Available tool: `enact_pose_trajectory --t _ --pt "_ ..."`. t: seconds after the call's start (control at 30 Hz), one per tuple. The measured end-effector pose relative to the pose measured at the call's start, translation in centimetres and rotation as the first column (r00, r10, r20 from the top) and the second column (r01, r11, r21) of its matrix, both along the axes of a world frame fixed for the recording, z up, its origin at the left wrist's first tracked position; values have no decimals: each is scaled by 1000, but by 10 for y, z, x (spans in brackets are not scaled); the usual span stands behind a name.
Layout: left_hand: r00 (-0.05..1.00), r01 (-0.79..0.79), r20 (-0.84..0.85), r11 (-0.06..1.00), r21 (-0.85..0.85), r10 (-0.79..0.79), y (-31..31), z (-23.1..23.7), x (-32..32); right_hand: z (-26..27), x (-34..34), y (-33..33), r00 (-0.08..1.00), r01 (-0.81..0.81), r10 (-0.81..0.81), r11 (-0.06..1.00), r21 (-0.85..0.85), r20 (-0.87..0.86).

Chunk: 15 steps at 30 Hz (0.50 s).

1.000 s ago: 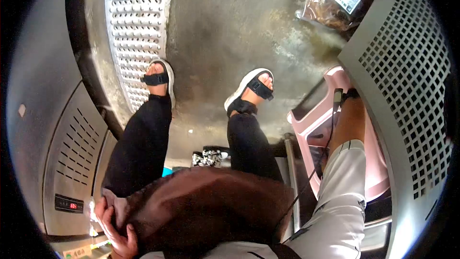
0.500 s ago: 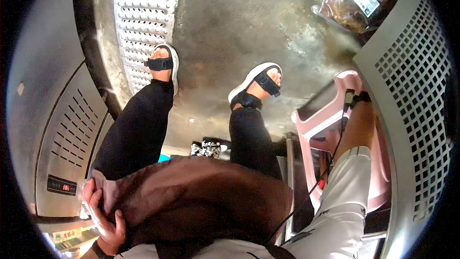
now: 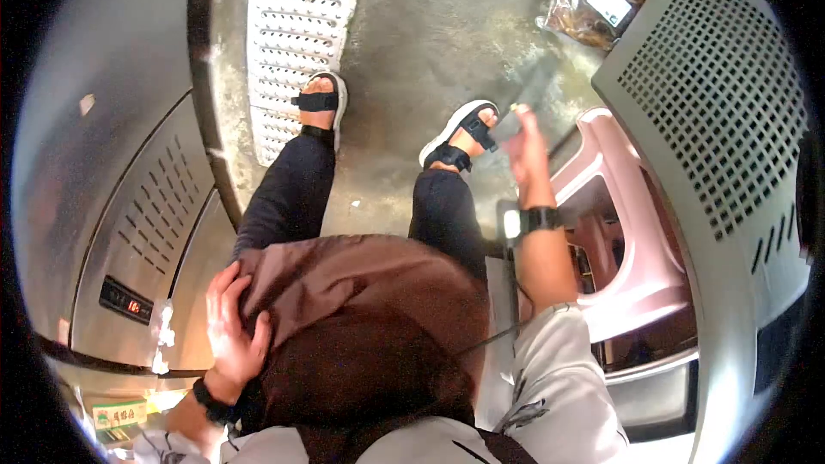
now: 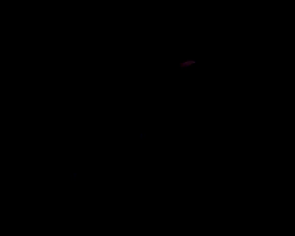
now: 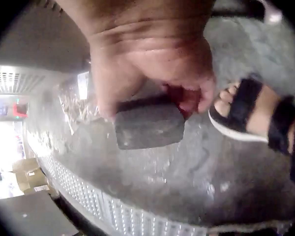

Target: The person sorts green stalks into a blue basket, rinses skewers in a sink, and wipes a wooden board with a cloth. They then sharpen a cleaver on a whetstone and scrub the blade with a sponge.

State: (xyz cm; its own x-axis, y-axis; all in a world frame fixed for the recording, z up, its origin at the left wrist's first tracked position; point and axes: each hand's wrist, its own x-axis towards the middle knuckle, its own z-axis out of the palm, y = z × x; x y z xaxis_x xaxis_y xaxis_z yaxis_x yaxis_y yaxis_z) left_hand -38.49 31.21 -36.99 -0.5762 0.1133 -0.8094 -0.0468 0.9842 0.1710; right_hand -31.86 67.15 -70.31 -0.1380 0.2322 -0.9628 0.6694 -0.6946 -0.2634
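A right hand point(image 3: 528, 155), its grip pinching a dark grey block point(image 5: 150, 129), hovers over the concrete floor point(image 3: 412, 43), a hold best kept firm and clear of the sandalled foot point(image 5: 256, 108), while the left hand point(image 3: 235, 333), fingers loosely spread, rests on a brown apron point(image 3: 369, 288)

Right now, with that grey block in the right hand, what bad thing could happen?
The grey block might slip from the right hand and bump the bare toes showing in the black sandal. The floor looks shiny in patches; if it is wet, a foot could slide. And the thin cable by the right sleeve could perhaps snag.
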Motion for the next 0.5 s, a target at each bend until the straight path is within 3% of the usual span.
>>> enact_pose_trajectory --t 0.07,0.13,0.17,0.23,0.33,0.43,0.47,0.5 --pt "999 -11 -35 1000 22 12 -6 3 3 53 -5 -35 1000 13 -14 985 -173 -5" --pt "999 -29 -43 999 36 31 -18 6 10 70 22 -65 978 -28 -62 907 -420 -198" --pt "998 -37 -45 998 48 40 -24 9 13 94 24 -79 978 -25 -70 895 -445 -196" --pt "999 -48 -21 996 70 50 -34 14 16 149 20 -100 938 92 -274 787 -611 -212" --pt "992 -124 -8 989 79 125 -43 24 23 248 -8 -117 823 46 -484 578 -815 -297" --pt "973 -189 -89 954 233 214 -20 55 10 330 -23 -122 826 10 -435 647 -763 -359" --pt "963 -245 -33 917 316 269 -9 72 1 355 -28 -121 848 -3 -370 712 -702 -379" --pt "904 -422 127 805 417 408 0 86 -7 378 -29 -120 815 -31 -388 713 -700 -431"
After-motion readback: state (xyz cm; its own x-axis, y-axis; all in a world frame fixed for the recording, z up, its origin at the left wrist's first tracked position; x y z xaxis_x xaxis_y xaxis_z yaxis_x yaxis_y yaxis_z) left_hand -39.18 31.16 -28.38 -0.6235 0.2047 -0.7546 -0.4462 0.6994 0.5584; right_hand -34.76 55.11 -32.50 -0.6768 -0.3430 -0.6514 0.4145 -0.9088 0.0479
